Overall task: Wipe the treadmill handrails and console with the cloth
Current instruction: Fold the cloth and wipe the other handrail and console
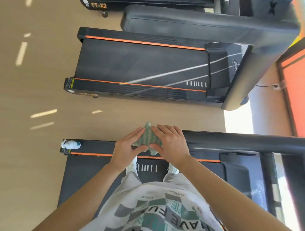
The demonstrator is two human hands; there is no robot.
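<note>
A green and white patterned cloth [148, 138] is held between both hands in front of me, above the side rail of the treadmill I stand on. My left hand [127, 146] holds its left side with the fingers laid along it. My right hand [169, 142] covers its right side, the thumb curled under the cloth. The black handrail [234, 141] runs from beside my right hand toward the right, where it meets the upright. The console is out of view.
A white spray bottle [71, 145] lies on the rear corner of my treadmill's deck [93, 168]. A second treadmill [141, 66] stands parallel across a strip of tan floor, with its own handrail [187, 23] above. Orange-framed windows line the right side.
</note>
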